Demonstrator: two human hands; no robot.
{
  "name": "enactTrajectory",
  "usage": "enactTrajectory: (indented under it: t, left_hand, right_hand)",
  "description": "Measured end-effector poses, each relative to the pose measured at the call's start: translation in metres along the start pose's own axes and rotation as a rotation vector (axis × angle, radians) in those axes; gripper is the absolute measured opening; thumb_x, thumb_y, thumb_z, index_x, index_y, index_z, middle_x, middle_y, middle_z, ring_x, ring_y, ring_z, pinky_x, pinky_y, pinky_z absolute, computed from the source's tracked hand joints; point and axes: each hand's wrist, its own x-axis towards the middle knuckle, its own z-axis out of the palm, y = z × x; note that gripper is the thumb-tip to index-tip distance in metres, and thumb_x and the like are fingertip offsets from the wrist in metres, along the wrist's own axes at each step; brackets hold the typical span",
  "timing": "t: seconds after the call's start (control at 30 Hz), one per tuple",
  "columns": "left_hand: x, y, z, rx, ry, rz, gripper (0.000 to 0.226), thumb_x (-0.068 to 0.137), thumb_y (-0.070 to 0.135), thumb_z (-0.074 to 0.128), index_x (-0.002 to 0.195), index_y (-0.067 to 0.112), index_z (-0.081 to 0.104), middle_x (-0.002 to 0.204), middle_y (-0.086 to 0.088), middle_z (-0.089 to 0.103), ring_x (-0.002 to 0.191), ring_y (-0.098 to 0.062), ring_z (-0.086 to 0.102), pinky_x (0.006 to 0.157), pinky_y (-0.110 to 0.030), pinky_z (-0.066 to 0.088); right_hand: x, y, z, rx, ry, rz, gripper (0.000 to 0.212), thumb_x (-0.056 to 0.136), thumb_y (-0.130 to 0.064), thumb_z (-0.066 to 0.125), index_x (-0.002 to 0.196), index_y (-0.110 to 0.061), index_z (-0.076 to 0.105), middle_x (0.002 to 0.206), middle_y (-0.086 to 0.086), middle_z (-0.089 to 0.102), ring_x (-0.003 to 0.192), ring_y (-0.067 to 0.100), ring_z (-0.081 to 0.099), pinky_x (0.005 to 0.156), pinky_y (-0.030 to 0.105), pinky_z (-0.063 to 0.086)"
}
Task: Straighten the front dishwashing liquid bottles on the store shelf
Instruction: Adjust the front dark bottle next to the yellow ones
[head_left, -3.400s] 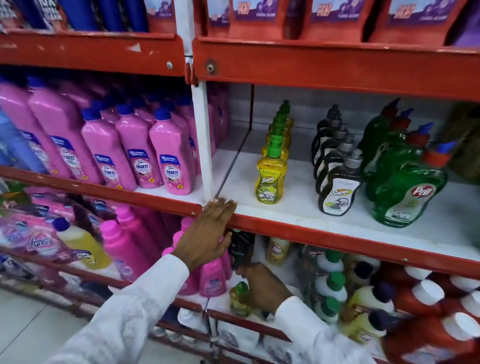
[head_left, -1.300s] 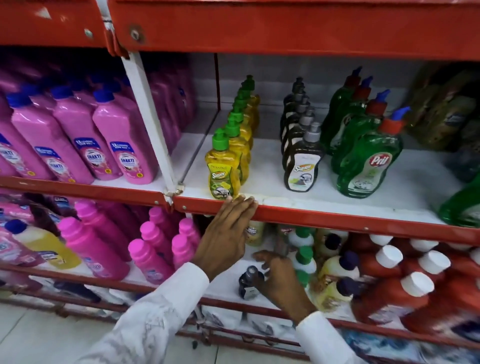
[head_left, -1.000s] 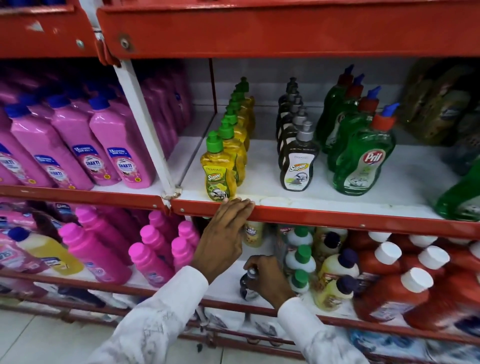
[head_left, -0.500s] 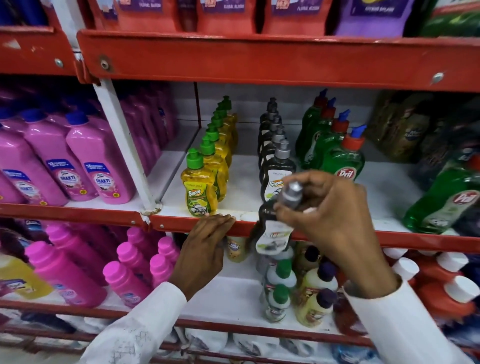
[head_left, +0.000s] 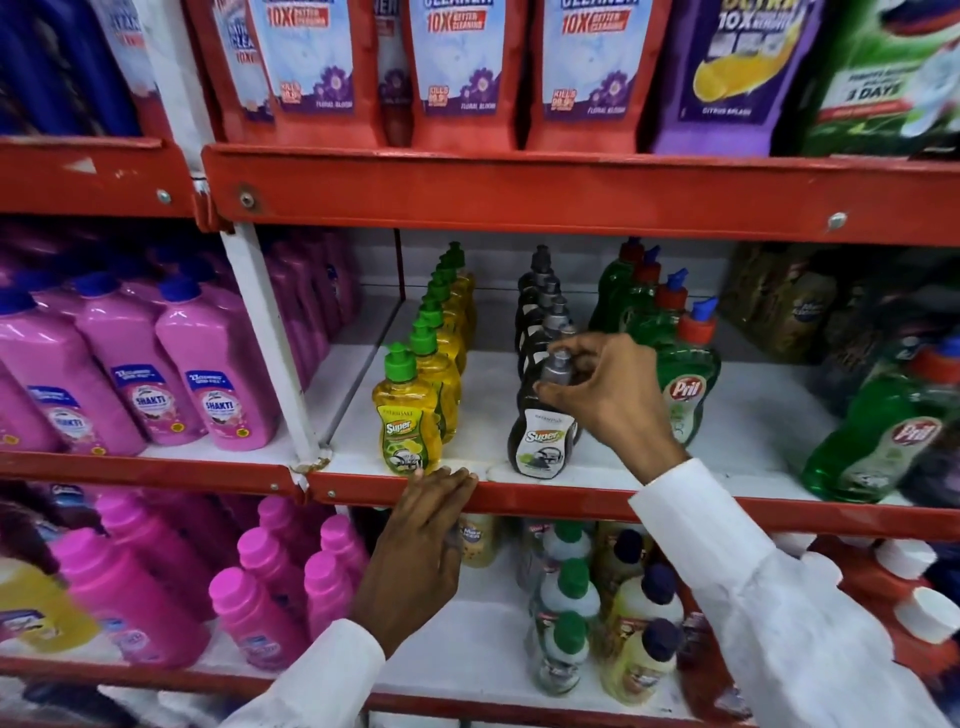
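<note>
A black dishwashing liquid bottle (head_left: 540, 441) with a grey cap stands upright at the front of the black row on the middle shelf (head_left: 597, 506). My right hand (head_left: 602, 392) grips it around the cap and neck. Left of it, a yellow bottle with a green cap (head_left: 408, 418) heads the yellow row. Right of it, a green Pril bottle (head_left: 685, 387) heads the green row, partly hidden by my right hand. My left hand (head_left: 421, 540) rests flat on the red shelf edge just below the yellow bottle, fingers together, holding nothing.
Pink Shakti bottles (head_left: 218, 395) fill the left bay behind a white upright post (head_left: 270, 343). Another green Pril bottle (head_left: 878, 441) leans at the far right. The lower shelf holds small pink bottles (head_left: 260, 608), green-capped bottles (head_left: 566, 592) and red bottles (head_left: 904, 597). Refill pouches (head_left: 457, 67) hang above.
My right hand lifted a black bottle from the lower shelf and set it at the front of the black row on the middle shelf. My left hand stayed on the shelf edge.
</note>
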Motion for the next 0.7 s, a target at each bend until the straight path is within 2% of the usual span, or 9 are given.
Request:
enactTrajectory:
  t: [0.1,0.2,0.27,0.37,0.47,0.53,0.63,0.7]
  left_hand:
    - [-0.001,0.0,0.004,0.036,-0.013,-0.013,0.063,0.083,0.016,0.047,0.146,0.019,0.039,0.149,-0.001,0.046,0.144,-0.018,0.033,0.121,-0.041,0.02]
    - [-0.002,0.006,0.009,0.075,-0.027,0.005,0.064,0.084,0.017,0.052,0.147,0.013,0.038,0.153,-0.003,0.042,0.146,-0.019,0.031,0.121,-0.041,0.018]
    - [0.001,0.017,0.015,0.096,-0.047,0.059,0.07,0.082,0.016,0.061,0.147,0.012,0.037,0.153,-0.003,0.041,0.146,-0.019,0.03,0.121,-0.042,0.018]
    - [0.01,0.041,0.022,0.085,-0.07,0.153,0.071,0.082,0.017,0.061,0.148,0.012,0.036,0.154,-0.005,0.041,0.147,-0.019,0.029,0.12,-0.044,0.022]
    - [0.024,0.066,0.034,0.038,-0.106,0.233,0.071,0.083,0.017,0.059,0.149,0.012,0.032,0.158,-0.005,0.035,0.148,-0.021,0.025,0.122,-0.038,0.019]
    - [0.033,0.079,0.045,0.043,-0.134,0.261,0.074,0.085,0.019,0.058,0.151,0.014,0.027,0.16,-0.003,0.029,0.15,-0.018,0.02,0.123,-0.033,0.013]
    - [0.043,0.096,0.066,0.097,-0.188,0.293,0.073,0.087,0.025,0.055,0.153,0.016,0.023,0.161,-0.002,0.026,0.15,-0.015,0.018,0.123,-0.031,0.009]
    - [0.047,0.101,0.074,0.105,-0.21,0.282,0.071,0.086,0.026,0.057,0.151,0.014,0.029,0.158,-0.003,0.032,0.148,-0.015,0.023,0.123,-0.029,0.005]
  right_hand:
    - [0.006,0.003,0.005,0.006,-0.019,-0.02,0.048,0.068,-0.015,0.089,0.113,-0.016,0.073,0.094,0.002,0.078,0.075,0.006,0.071,0.081,0.026,0.061]
    - [0.006,0.008,0.008,0.032,-0.055,-0.062,0.052,0.07,-0.013,0.087,0.119,-0.014,0.07,0.087,-0.005,0.073,0.059,-0.012,0.063,0.064,0.001,0.049]
    - [0.001,0.012,0.006,0.045,-0.046,-0.066,0.055,0.072,-0.014,0.086,0.124,-0.017,0.067,0.093,-0.006,0.074,0.061,-0.012,0.063,0.06,-0.001,0.046]
    - [-0.02,0.022,-0.003,0.03,0.052,-0.101,0.053,0.075,-0.021,0.085,0.125,-0.026,0.065,0.104,-0.014,0.069,0.078,-0.005,0.062,0.067,0.004,0.049]
    - [-0.053,0.053,-0.014,0.067,0.333,-0.111,0.033,0.081,-0.021,0.08,0.112,-0.024,0.07,0.099,-0.007,0.073,0.08,0.009,0.066,0.072,0.025,0.058]
    - [-0.069,0.084,-0.02,0.096,0.546,-0.077,0.023,0.082,-0.014,0.076,0.103,-0.02,0.071,0.095,0.0,0.073,0.08,0.017,0.067,0.074,0.037,0.058]
    - [-0.074,0.133,-0.034,0.064,0.736,-0.041,0.029,0.082,-0.003,0.072,0.109,-0.013,0.064,0.109,0.004,0.068,0.096,0.022,0.064,0.083,0.043,0.055]
    - [-0.072,0.156,-0.045,0.052,0.795,0.018,0.042,0.082,-0.004,0.073,0.121,-0.01,0.057,0.125,0.009,0.06,0.116,0.027,0.056,0.099,0.042,0.049]
